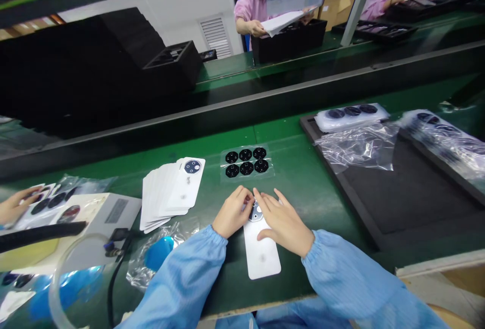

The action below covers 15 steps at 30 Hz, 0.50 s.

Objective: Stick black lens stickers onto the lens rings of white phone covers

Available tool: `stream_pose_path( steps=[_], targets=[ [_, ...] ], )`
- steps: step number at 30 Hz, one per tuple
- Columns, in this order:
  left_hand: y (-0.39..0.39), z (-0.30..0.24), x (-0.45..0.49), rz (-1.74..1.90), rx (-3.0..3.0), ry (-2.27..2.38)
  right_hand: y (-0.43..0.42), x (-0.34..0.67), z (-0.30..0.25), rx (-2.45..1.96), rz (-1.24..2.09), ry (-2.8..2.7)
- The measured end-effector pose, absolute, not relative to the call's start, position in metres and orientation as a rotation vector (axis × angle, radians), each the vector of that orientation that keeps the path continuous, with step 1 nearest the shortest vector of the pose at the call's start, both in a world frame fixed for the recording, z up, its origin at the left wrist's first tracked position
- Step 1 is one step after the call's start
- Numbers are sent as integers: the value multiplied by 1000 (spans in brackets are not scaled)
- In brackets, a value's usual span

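A white phone back cover (262, 255) lies on the green bench mat (303, 167), and its round dark camera module (255, 213) sits at the far end. My left hand (232, 212) and my right hand (282, 222) hold that end, with fingertips on and around the module. Beyond them lies a clear sheet of several black camera rings (246, 162). To the left is a fanned stack of white covers (170, 195), the top one showing a camera module. A co-worker's hand (17, 205) rests at the far left on a plastic sheet of black rings (49, 202).
A black-framed tray (397, 187) at right holds crumpled clear plastic (356, 149) and packs of black rings. A grey machine (115, 213) with a black hose (38, 235) stands at left. Co-workers in pink sit across a raised shelf, handling black trays.
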<state>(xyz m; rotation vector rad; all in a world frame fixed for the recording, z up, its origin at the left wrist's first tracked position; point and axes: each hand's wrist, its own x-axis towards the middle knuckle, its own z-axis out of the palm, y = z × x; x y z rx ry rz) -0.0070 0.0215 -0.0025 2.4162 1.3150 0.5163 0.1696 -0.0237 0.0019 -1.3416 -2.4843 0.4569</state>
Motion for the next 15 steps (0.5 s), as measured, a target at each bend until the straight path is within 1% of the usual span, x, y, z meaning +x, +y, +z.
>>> stream_pose_path(
  steps=[15],
  targets=[
    [31, 2, -15, 512, 2260, 1187, -24, 170, 3, -1358, 475, -2498]
  ],
)
